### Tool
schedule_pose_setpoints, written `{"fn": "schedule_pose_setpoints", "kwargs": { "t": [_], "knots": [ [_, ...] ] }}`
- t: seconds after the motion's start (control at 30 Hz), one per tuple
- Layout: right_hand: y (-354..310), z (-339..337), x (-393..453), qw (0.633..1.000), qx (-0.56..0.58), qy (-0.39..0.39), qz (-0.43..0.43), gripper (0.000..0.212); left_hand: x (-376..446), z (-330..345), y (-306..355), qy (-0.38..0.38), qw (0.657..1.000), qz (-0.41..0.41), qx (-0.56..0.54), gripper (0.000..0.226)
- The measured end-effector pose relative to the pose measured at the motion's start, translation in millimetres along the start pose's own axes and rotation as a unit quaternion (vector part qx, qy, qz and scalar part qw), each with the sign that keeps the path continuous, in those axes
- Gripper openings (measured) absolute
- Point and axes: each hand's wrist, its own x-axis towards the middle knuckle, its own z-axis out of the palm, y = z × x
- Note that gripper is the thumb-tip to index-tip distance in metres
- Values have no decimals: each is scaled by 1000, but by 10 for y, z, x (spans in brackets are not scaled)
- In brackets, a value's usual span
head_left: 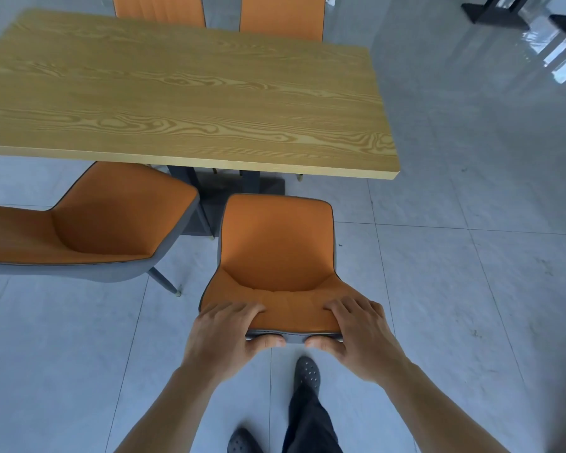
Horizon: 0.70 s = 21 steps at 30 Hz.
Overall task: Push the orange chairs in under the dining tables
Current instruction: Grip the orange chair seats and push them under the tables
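While both hands are clamping the top edge of its backrest, the orange chair (276, 253) is standing just beyond them, near the worktop (183, 93), its seat not yet under; left hand (224, 331) and right hand (361, 335) are gripping side by side.

Soft even daylight; window glare on floor (556, 57) upper right; edges bowed

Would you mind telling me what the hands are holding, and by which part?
Both the left hand and right hand grip the orange padded chair with grey shell by its backrest's top edge.
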Motion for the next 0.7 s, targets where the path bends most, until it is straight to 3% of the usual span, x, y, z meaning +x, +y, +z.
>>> {"fn": "schedule_pose_setpoints", "kwargs": {
  "t": [0.27,0.43,0.7],
  "knots": [
    [-36,-37,-33,999,37,32,9,87,2,-83,34,-63,998,-25,18,81],
    [-126,-217,-73,998,47,-12,31,91,36,-254,75,-133,990,-40,-23,79],
    [-574,-567,219,996,56,-42,54,102,56,-710,-474,-87,994,-39,-58,84]
  ]
}}
